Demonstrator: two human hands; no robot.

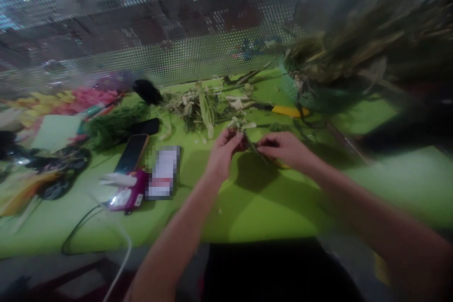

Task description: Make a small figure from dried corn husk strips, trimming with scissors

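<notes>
Near the middle of the green table [226, 217], my left hand [228, 146] is closed around a small bunch of pale green plant stems [241, 125]. To its right my right hand [281, 147] pinches a thin green leaf or stalk that slants down from the same bunch. The two hands are a short way apart, above the table. Just behind them lies a loose pile of dry leaves and stems [198, 106]. A yellow-handled tool [290, 111] rests behind my right hand, its far part among the stems.
Left of my hands lie a phone with a lit screen [163, 172], a dark phone [131, 152] and a magenta device [130, 192] with cables. Green foliage [115, 125] and pink and yellow pieces [94, 100] are farther left. A green basket [300, 92] with dried plants stands back right, before a perforated panel [177, 56].
</notes>
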